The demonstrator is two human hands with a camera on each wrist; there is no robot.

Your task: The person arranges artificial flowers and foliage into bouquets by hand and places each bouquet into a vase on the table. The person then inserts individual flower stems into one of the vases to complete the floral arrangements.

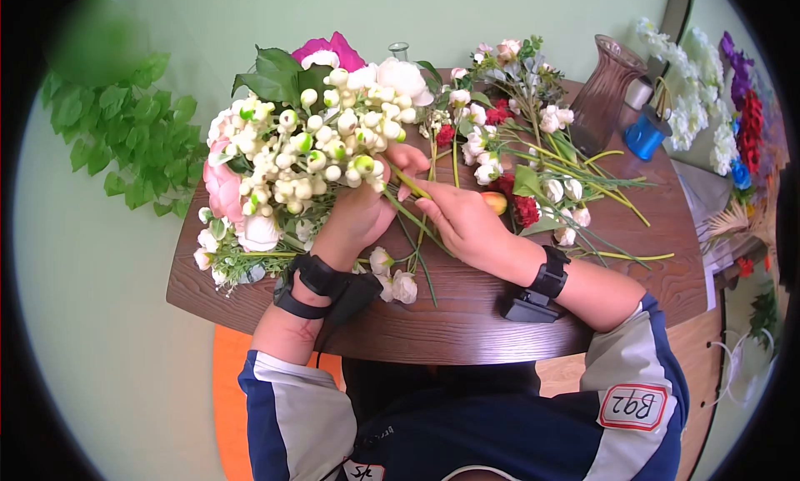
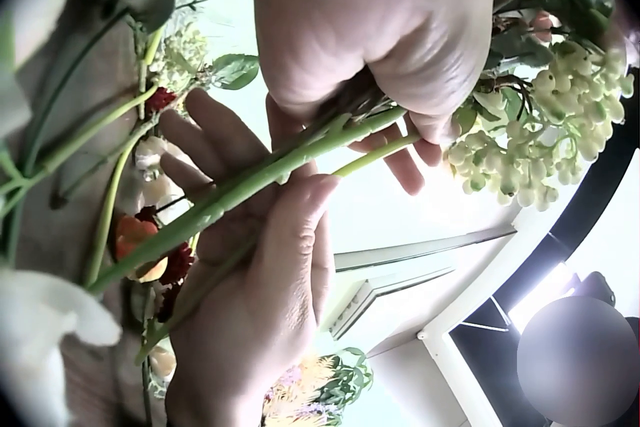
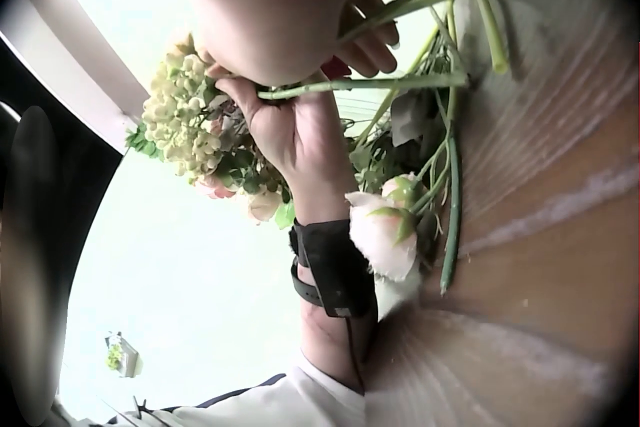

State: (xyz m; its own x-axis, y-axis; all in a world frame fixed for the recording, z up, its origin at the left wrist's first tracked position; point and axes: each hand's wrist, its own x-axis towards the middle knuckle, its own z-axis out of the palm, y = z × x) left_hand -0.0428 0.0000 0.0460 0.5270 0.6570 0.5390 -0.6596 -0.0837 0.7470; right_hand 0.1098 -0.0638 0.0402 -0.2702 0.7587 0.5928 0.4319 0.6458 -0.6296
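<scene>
Left hand (image 1: 364, 212) curled round the bouquet (image 1: 312, 147), right hand (image 1: 475, 224) pinching a green stem (image 1: 406, 179), slanting ten to four o'clock!

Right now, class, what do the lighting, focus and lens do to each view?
Head view: black corners, warped surroundings, sheen along the front of the table, a green smear over the upper-left leaves; left wrist view: background blown out to white, the pale bloom at lower left out of focus; right wrist view: washed-out background, pale glare streaks across the table.
</scene>
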